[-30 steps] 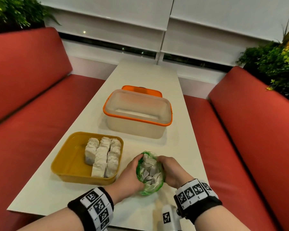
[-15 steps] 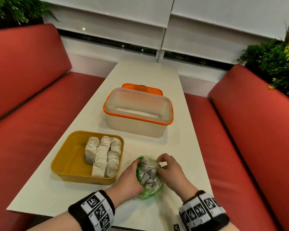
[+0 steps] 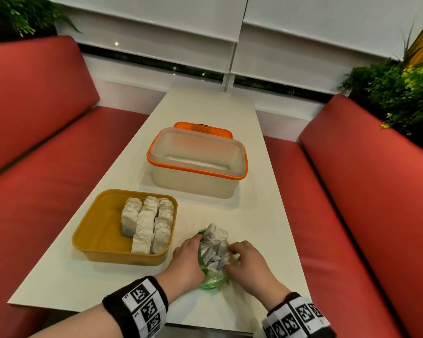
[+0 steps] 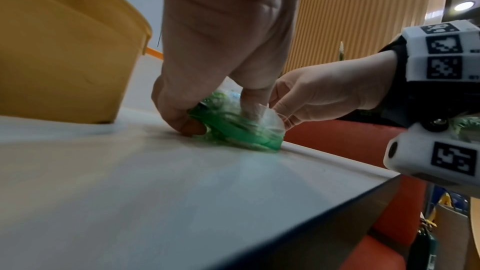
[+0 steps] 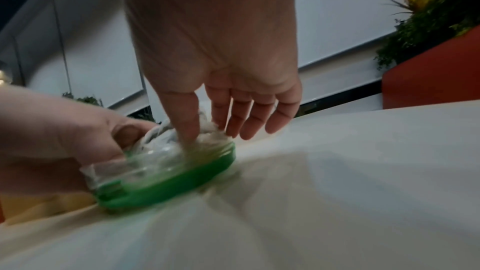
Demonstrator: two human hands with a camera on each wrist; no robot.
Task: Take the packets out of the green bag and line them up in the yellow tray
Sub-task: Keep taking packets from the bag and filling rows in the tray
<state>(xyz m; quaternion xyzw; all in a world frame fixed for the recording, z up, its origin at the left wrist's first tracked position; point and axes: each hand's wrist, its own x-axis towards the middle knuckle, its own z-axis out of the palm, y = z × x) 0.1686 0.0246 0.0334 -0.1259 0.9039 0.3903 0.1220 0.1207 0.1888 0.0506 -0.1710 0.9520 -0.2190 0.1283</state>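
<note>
Lying at lower left of the head view, the square yellow plastic tray [image 3: 91, 230] holds rows of white paper packets [image 3: 148, 224]. Lower centre: left hand [image 3: 187, 261], fingers curled, grips the crumpled green plastic bag [image 3: 211, 280] on the white bench [image 3: 254, 215]; right hand [image 3: 248, 263] fingers pinch bagged packets.

We're seated in a café or restaurant booth: red padded benches [image 3: 366, 181] flank a narrow white table [image 3: 205, 111], potted greenery [image 3: 396, 91] behind the seatbacks, roller blinds [image 3: 327, 28] covering the window.
</note>
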